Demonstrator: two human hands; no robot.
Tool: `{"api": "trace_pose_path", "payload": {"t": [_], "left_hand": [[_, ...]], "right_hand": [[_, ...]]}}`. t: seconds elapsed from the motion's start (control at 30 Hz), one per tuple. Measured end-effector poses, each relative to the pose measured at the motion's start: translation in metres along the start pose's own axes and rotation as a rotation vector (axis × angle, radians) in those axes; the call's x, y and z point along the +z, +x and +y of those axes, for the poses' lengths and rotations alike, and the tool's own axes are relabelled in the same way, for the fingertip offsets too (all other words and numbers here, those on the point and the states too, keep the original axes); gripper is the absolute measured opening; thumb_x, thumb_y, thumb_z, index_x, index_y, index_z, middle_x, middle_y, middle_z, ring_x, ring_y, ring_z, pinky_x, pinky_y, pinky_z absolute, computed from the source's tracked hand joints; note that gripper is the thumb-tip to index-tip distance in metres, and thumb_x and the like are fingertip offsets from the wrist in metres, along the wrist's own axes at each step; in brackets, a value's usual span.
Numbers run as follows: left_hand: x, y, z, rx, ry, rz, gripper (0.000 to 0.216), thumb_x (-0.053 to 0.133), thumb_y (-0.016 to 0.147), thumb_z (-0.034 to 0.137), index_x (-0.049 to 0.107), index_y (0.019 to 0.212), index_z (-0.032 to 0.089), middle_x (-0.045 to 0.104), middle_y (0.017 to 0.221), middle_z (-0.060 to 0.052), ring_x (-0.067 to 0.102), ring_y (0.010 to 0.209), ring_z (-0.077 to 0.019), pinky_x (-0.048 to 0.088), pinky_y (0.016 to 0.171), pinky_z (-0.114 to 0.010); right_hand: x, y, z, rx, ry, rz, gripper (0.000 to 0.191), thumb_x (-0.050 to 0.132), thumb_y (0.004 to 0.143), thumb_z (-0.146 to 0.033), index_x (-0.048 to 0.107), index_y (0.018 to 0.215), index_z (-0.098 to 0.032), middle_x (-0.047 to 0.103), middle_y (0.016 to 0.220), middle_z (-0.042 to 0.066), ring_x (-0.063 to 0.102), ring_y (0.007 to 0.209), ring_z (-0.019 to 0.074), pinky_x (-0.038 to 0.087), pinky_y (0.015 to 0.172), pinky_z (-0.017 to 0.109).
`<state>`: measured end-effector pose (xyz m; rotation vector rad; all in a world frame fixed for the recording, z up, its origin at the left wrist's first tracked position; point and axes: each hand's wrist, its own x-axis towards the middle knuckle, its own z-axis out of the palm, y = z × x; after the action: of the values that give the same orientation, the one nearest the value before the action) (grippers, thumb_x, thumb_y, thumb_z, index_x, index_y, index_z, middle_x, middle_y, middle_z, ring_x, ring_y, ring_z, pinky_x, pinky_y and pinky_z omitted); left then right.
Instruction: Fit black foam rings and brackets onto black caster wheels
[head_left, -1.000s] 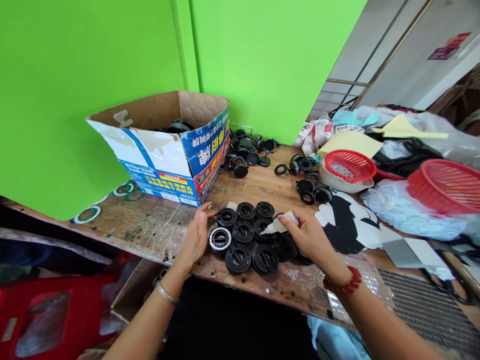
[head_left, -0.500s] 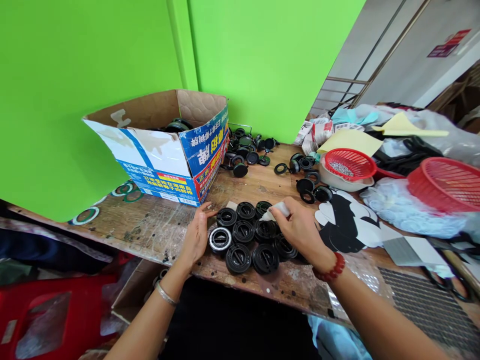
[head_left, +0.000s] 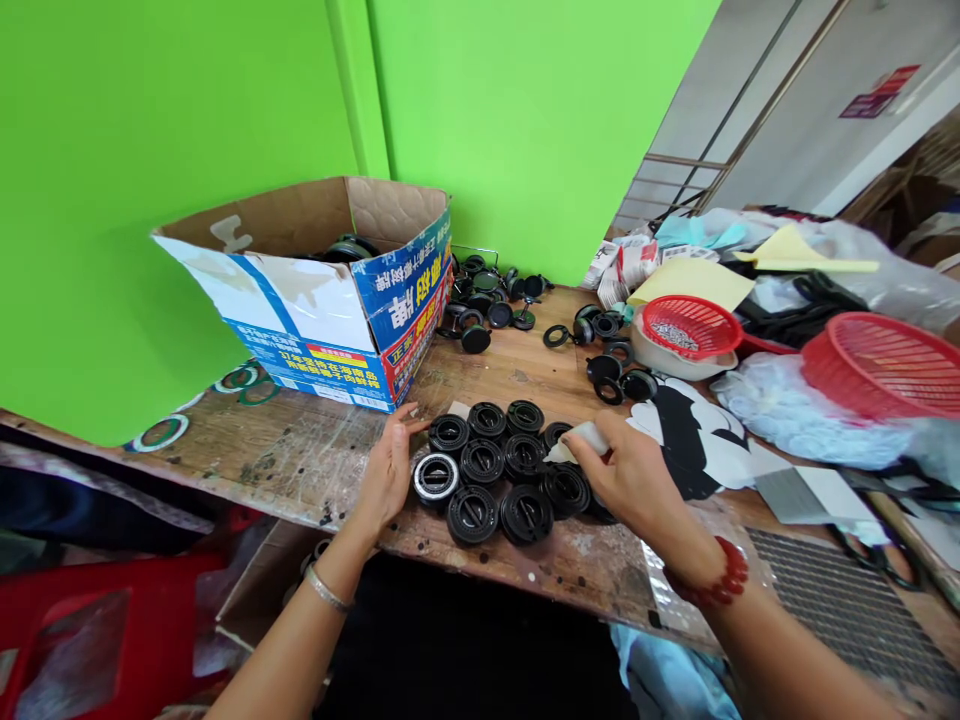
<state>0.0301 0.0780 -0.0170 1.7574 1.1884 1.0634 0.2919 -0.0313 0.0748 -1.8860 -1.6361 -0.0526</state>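
Observation:
Several round black caps lie packed together near the front edge of a worn wooden table. One cap at the group's left has a white ring in it. My left hand rests flat against the left side of the group, fingers stretched out. My right hand is closed round a small white squeeze bottle, its tip pointing left and down at a cap on the group's right side.
An open cardboard box holding black parts stands at the back left. More black caps lie by the green wall. Two red baskets, white discs in a bag, black and white cutouts crowd the right.
My right hand carried the white bottle from the group's back row to its right side. My left hand stayed against the caps.

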Motion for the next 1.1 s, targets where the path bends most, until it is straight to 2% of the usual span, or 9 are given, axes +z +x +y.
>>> {"api": "trace_pose_path", "payload": {"t": [0.23, 0.37, 0.47, 0.6, 0.73, 0.9, 1.1], "left_hand": [[-0.001, -0.001, 0.005, -0.029, -0.002, -0.003, 0.073, 0.015, 0.099, 0.063, 0.048, 0.139, 0.011, 0.072, 0.116, -0.017, 0.059, 0.125, -0.0277, 0.035, 0.113, -0.049], [-0.001, 0.000, 0.003, -0.021, 0.006, 0.008, 0.072, 0.016, 0.098, 0.064, 0.053, 0.133, 0.014, 0.070, 0.120, -0.017, 0.057, 0.127, -0.0288, 0.035, 0.113, -0.050], [0.000, 0.001, -0.001, 0.004, 0.011, 0.013, 0.072, 0.016, 0.097, 0.067, 0.061, 0.122, 0.016, 0.064, 0.132, -0.017, 0.056, 0.128, -0.0291, 0.036, 0.113, -0.049], [0.001, 0.002, -0.002, 0.014, 0.019, 0.020, 0.075, 0.016, 0.095, 0.070, 0.064, 0.115, 0.016, 0.059, 0.138, -0.018, 0.053, 0.131, -0.0298, 0.035, 0.114, -0.048], [0.000, 0.001, 0.000, 0.011, 0.012, 0.023, 0.076, 0.017, 0.095, 0.072, 0.061, 0.120, 0.015, 0.062, 0.135, -0.018, 0.054, 0.130, -0.0300, 0.036, 0.113, -0.049], [-0.001, 0.001, 0.002, 0.004, 0.027, 0.011, 0.079, 0.016, 0.094, 0.073, 0.053, 0.131, 0.014, 0.070, 0.119, -0.018, 0.059, 0.125, -0.0305, 0.040, 0.109, -0.051], [0.000, 0.002, 0.001, 0.019, 0.035, 0.027, 0.077, 0.015, 0.094, 0.073, 0.060, 0.120, 0.016, 0.066, 0.128, -0.018, 0.057, 0.127, -0.0300, 0.040, 0.110, -0.049]], "right_hand": [[0.001, -0.006, -0.007, 0.068, 0.079, -0.026, 0.033, 0.051, 0.085, -0.045, 0.037, 0.061, -0.025, 0.041, 0.053, -0.003, 0.039, 0.049, 0.0138, 0.026, 0.051, 0.028], [-0.004, -0.009, 0.010, 0.205, 0.140, -0.025, 0.036, 0.053, 0.083, -0.050, 0.043, 0.061, -0.024, 0.041, 0.053, -0.003, 0.039, 0.050, 0.0134, 0.028, 0.050, 0.027], [-0.012, -0.014, 0.029, 0.315, 0.227, -0.036, 0.039, 0.052, 0.083, -0.056, 0.047, 0.064, -0.022, 0.044, 0.056, -0.003, 0.041, 0.053, 0.0136, 0.030, 0.050, 0.026], [-0.017, -0.021, 0.043, 0.404, 0.308, -0.076, 0.039, 0.054, 0.082, -0.058, 0.051, 0.069, -0.021, 0.046, 0.060, -0.002, 0.041, 0.055, 0.0136, 0.030, 0.049, 0.026], [-0.017, -0.023, 0.045, 0.409, 0.295, -0.057, 0.039, 0.054, 0.082, -0.058, 0.051, 0.069, -0.021, 0.047, 0.060, -0.002, 0.040, 0.056, 0.0133, 0.030, 0.050, 0.027], [-0.012, -0.021, 0.046, 0.392, 0.242, -0.025, 0.039, 0.053, 0.081, -0.057, 0.049, 0.066, -0.022, 0.043, 0.058, -0.004, 0.038, 0.055, 0.0131, 0.029, 0.051, 0.028], [-0.015, -0.019, 0.041, 0.344, 0.151, -0.009, 0.037, 0.051, 0.081, -0.054, 0.046, 0.063, -0.023, 0.042, 0.055, -0.004, 0.040, 0.053, 0.0133, 0.029, 0.051, 0.028]]}}
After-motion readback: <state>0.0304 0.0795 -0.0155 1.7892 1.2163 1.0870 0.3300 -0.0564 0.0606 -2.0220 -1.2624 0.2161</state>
